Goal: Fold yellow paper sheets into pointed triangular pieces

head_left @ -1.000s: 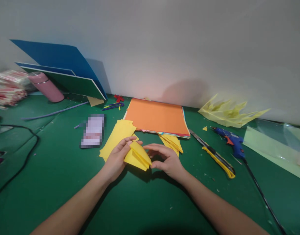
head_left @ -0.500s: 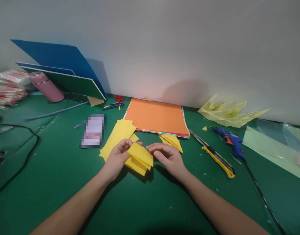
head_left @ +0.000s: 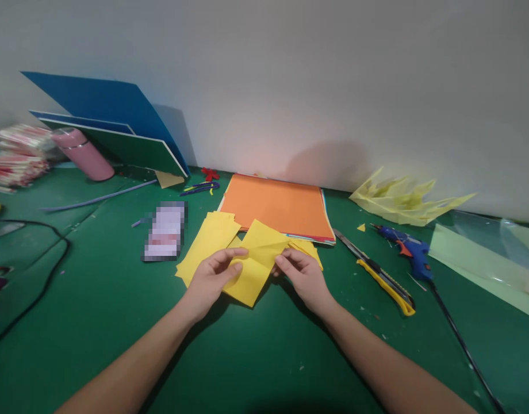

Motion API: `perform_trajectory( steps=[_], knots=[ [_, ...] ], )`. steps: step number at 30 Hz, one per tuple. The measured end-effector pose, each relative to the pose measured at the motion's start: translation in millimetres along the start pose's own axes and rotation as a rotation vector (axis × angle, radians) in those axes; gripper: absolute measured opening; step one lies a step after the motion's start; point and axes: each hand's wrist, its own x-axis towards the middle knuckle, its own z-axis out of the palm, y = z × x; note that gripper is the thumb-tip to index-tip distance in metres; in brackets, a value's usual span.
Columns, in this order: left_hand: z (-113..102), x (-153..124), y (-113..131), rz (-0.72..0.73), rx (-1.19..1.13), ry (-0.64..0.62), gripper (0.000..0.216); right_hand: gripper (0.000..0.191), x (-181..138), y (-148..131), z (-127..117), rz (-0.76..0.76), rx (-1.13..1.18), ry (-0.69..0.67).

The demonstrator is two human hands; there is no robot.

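Between my hands is a creased yellow paper sheet [head_left: 251, 276], partly unfolded above the table. My left hand [head_left: 215, 279] pinches its left side, the thumb lying on top. At the upper right corner my right hand [head_left: 301, 276] grips the paper between thumb and fingers; some of those fingertips are hidden. A pile of yellow paper pieces [head_left: 208, 238] lies just beyond my left hand. Folded yellow pieces [head_left: 310, 250] show behind my right hand, partly covered. Past the sheet rests a stack of coloured paper with orange on top [head_left: 275, 201].
Right of my hands lie a yellow utility knife [head_left: 383, 282] with its blade out and a blue glue gun [head_left: 409, 247] with a cord. A yellow paper shape [head_left: 406, 201] stands by the wall. At left are a blurred-out phone-like object [head_left: 165, 230], a pink bottle [head_left: 83, 152] and leaning boards [head_left: 109, 109].
The folded yellow paper has been opened out and raised at its far edge. My right hand has closed on its right corner; my left hand keeps its hold.
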Motion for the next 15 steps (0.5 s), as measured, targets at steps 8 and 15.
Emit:
perform_trajectory(
  steps=[8, 15],
  knots=[
    [-1.1, -0.6, -4.8, 0.008, -0.004, -0.102, 0.025, 0.036, -0.1, -1.9, 0.2, 0.109, 0.215, 0.040],
    [4.6, -2.8, -9.5, 0.372, 0.402, -0.070, 0.013, 0.041, -0.2, 0.8, 0.6, 0.153, 0.365, 0.018]
  ],
)
